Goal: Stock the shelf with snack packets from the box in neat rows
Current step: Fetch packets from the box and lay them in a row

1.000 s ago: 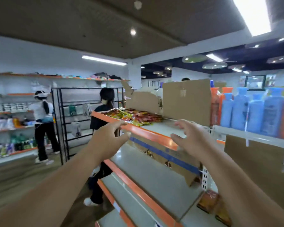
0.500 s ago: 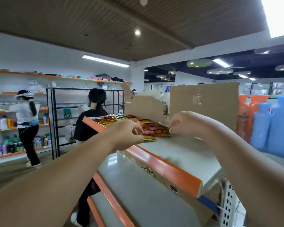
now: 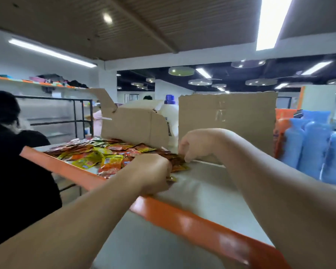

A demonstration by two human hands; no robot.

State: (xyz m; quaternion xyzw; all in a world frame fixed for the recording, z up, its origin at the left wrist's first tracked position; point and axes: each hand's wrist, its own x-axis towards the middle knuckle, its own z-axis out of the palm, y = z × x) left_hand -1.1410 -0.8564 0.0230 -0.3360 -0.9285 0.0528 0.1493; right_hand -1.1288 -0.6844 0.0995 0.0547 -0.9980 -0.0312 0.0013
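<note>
Status: stocking is in progress and the rows are not yet formed.

1. The snack packets [image 3: 105,155] lie on the top shelf [image 3: 211,191] in a loose, overlapping spread. It covers the left and middle of the shelf, from the orange front edge to the far side.
2. The box [image 3: 136,125] stands open at the far side of the shelf, touching the spread. I cannot tell what is left inside it.
3. My left hand [image 3: 151,171] is curled tight at the near right corner of the spread. A yellow packet corner shows beneath the fingers, so I judge that it grips a packet.
4. My right hand [image 3: 194,144] is curled over the far right end of the spread, its fingertips pinching a dark red packet.
5. The shelf to the right of both hands is bare up to the cardboard panel [image 3: 227,121]. Blue bottles [image 3: 314,150] stand beyond it.

Done: many packets are on the shelf.
Left: straighten the packets into rows, fill the bare right part, and check the box.
</note>
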